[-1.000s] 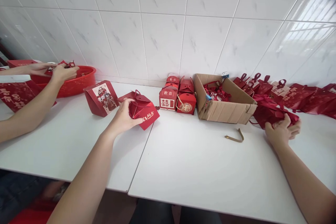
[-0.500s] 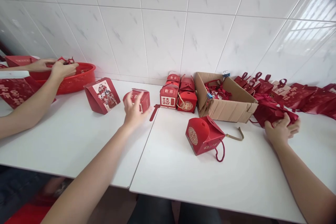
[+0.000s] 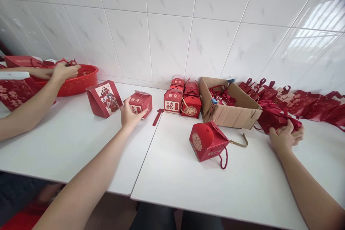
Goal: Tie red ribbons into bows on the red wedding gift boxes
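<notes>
My left hand grips a small red gift box with gold print, thumb at its front right and fingers round its left side. The box stands on the table. At the far right my right hand is closed round a dark red gift box with a ribbon on top; part of that box is hidden by the fingers. Between my hands a red box with a cord handle lies tilted on the table. A flat red strip lies right of the left hand's box.
Several small red boxes stand by the wall beside a cardboard box of red items. Dark red bags line the back right. A triangular red box stands left. Another person's hands work over a red basin.
My left hand has moved slightly left and down and closed on the small red box, its fingers no longer raised over it. My right hand still holds the dark red box.
</notes>
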A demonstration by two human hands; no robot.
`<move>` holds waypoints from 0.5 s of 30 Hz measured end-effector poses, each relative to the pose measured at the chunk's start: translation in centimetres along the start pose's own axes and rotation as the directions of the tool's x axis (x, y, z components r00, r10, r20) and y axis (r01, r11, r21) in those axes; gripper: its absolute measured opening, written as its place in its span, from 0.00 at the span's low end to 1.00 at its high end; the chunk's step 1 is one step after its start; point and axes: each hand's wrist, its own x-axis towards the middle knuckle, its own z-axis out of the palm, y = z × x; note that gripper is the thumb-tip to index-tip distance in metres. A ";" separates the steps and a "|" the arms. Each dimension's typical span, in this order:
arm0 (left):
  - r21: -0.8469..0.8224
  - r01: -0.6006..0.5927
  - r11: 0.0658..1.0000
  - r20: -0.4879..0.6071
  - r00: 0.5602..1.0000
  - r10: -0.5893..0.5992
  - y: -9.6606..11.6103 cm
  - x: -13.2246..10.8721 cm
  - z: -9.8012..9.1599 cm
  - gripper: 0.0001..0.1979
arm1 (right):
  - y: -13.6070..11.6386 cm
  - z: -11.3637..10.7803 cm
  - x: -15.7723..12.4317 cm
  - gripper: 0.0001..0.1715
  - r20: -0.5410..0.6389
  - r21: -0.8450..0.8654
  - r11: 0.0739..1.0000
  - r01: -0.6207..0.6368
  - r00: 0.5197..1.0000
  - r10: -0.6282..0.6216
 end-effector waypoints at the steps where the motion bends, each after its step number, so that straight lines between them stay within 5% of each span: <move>1: -0.015 -0.031 0.999 -0.034 0.999 0.031 0.4 -0.3 -0.1 0.43 | -0.1 -0.1 0.0 0.48 -0.010 0.004 1.000 -0.001 1.000 0.001; 4: -0.089 -0.198 0.976 -0.081 0.978 0.191 2.0 -2.0 0.2 0.42 | -1.3 -0.9 -0.4 0.44 -0.086 0.006 0.995 0.098 0.992 -0.097; 6: -0.151 -0.283 0.947 -0.028 0.959 0.282 2.9 -3.7 0.6 0.42 | -3.2 -2.1 -1.2 0.34 -0.234 0.015 0.924 0.382 0.900 -0.369; 7: -0.172 -0.300 0.938 0.028 0.951 0.309 3.3 -4.5 1.0 0.43 | -4.4 -2.9 -2.0 0.23 -0.341 0.017 0.815 0.579 0.770 -0.540; 9: -0.170 -0.311 0.935 0.162 0.927 0.338 3.8 -6.1 1.7 0.45 | -7.2 -4.4 -4.4 0.06 -0.407 0.224 0.403 0.888 0.461 -0.789; 11: -0.162 -0.320 0.933 0.273 0.895 0.354 4.1 -7.2 2.3 0.45 | -9.7 -5.5 -7.7 0.18 -0.216 0.364 0.205 0.909 0.296 -0.930; 13: -0.185 -0.318 0.930 0.319 0.876 0.363 4.3 -7.8 2.7 0.42 | -11.5 -5.8 -11.3 0.20 -0.050 0.516 0.044 0.856 0.082 -0.995; 15: -0.224 -0.303 0.926 0.323 0.873 0.364 4.3 -7.9 2.8 0.41 | -12.3 -5.5 -14.4 0.18 0.085 0.669 -0.020 0.743 -0.103 -0.991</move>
